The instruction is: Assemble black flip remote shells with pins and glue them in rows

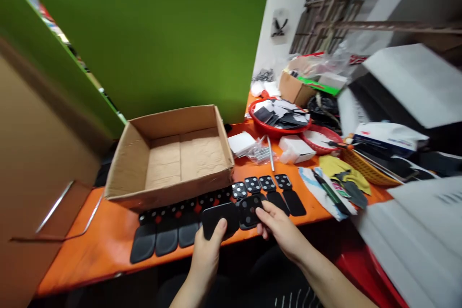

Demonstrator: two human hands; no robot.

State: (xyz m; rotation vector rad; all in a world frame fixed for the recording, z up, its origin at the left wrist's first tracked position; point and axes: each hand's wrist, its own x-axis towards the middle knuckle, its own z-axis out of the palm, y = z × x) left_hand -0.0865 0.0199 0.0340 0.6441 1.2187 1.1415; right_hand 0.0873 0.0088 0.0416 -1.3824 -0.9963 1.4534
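My left hand (pixel 209 250) is closed on the smooth half of a black two-panel case (pixel 221 219), its thumb pressed on the face. The dotted half of the same case is pinched by my right hand (pixel 276 224) at its right edge. I hold it opened out above the table's front edge. Behind it, a row of similar opened black cases lies on the table, smooth halves such as this black panel (pixel 143 245) toward me and dotted halves such as this dotted panel (pixel 283 182) away. My hands and the held case hide part of the row.
An open cardboard box (pixel 169 195) stands behind the row on the orange table (pixel 97 250). To the right are a red basin (pixel 279 127) of black and white pieces, a white box (pixel 296 149), a yellow cloth (pixel 342 173) and a green-and-black pen-like tool (pixel 330 190).
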